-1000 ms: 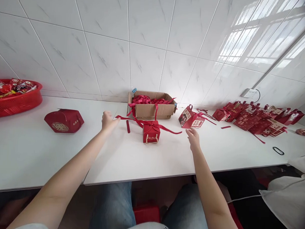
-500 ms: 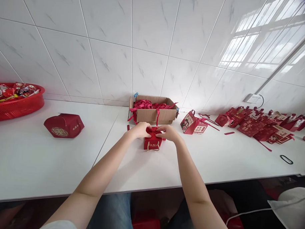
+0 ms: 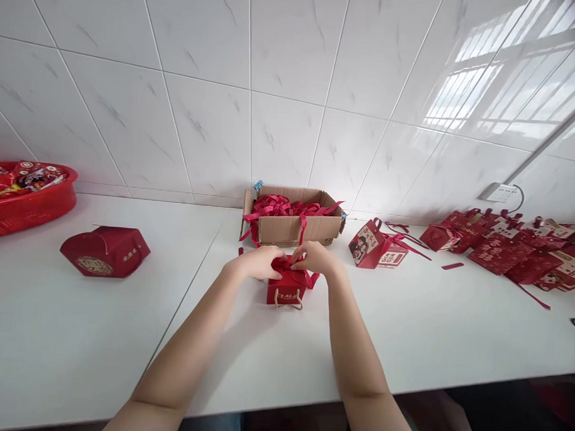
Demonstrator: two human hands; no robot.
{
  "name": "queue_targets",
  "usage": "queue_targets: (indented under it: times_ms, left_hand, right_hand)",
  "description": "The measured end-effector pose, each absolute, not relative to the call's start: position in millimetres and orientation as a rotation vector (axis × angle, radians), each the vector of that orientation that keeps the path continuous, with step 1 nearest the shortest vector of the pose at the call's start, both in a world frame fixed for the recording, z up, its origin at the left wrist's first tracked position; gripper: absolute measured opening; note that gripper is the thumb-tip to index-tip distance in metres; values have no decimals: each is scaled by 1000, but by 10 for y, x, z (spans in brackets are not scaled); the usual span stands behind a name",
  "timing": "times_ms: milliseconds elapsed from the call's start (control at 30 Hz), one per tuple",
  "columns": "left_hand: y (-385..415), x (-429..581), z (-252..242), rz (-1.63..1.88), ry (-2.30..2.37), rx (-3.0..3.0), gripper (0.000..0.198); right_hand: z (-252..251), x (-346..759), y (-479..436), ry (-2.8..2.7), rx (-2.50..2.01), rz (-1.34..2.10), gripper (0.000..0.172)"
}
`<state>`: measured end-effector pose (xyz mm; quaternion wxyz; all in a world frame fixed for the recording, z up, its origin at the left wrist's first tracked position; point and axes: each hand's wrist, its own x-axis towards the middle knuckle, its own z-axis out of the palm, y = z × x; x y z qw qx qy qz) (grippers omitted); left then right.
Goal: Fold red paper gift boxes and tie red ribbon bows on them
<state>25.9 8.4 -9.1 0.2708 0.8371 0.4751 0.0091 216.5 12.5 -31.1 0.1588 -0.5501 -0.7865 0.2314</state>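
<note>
A small red gift box [image 3: 287, 290] with a rope handle stands on the white table [image 3: 282, 360] in front of me. A red ribbon [image 3: 286, 266] lies across its top. My left hand [image 3: 256, 263] and my right hand [image 3: 315, 258] meet over the box, both with fingers pinched on the ribbon. Just behind them stands an open cardboard box [image 3: 291, 225] full of red ribbons.
A larger red box [image 3: 104, 252] lies at the left, and a red basket [image 3: 31, 200] of packets sits at the far left. Several red gift boxes [image 3: 498, 251] crowd the right side, with one tipped pair [image 3: 378, 247] nearer. The tiled wall runs close behind.
A second ago my hands were spread wide with the ribbon stretched out. They came together over the small box and now pinch the ribbon on its top. The view shifted slightly.
</note>
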Motion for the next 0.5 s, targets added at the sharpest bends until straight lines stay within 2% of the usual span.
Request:
queue_targets:
  times_ms: [267,500]
  left_hand:
    - [110,258,-137,-71,1306,2323,29]
    - [107,279,-113,-43,1363,2359,9]
  right_hand:
    - [-311,2196,109,-2276,-1634,712,5]
    - [-336,2312,94,-2280,-1605,763,17]
